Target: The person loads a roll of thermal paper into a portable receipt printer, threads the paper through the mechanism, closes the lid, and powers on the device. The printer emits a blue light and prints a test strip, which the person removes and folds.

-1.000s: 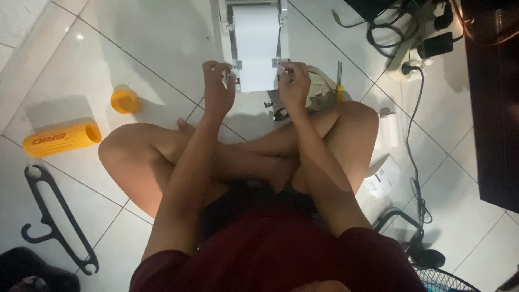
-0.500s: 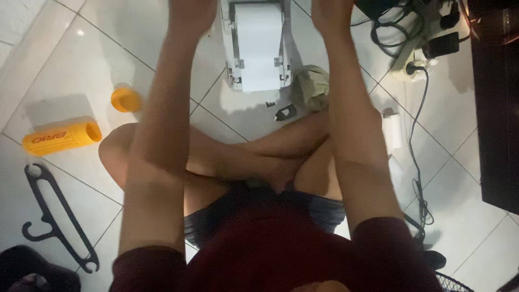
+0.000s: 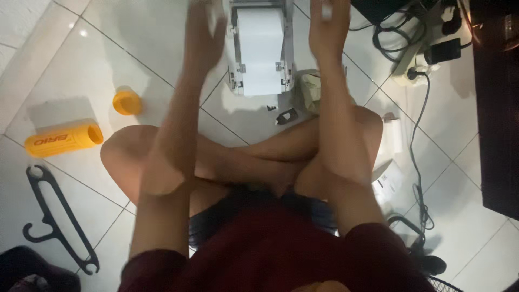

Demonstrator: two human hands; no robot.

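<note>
I sit cross-legged on a white tiled floor facing a white open printer-like device (image 3: pixel 233 65) with a wide white paper roll (image 3: pixel 259 46) in it. My left hand (image 3: pixel 203 35) is raised just left of the device, blurred, fingers apart and holding nothing that I can see. My right hand (image 3: pixel 327 27) is raised just right of it, also blurred; a small pale spot shows at its fingertips, and I cannot tell if it is a held thing. Neither hand clearly touches the device.
A small black part (image 3: pixel 285 114) and a crumpled beige cloth (image 3: pixel 309 86) lie near the device. At left are a yellow tube (image 3: pixel 64 139), a yellow cap (image 3: pixel 127 101) and a black hanger (image 3: pixel 54 216). Cables and a power strip (image 3: pixel 416 59), dark furniture (image 3: pixel 497 108) and a labelled white packet (image 3: pixel 386 181) are at right.
A second ago both hands pinched small clips at the device's near end. They then lifted away to either side of it and now hover lower beside it, in motion.
</note>
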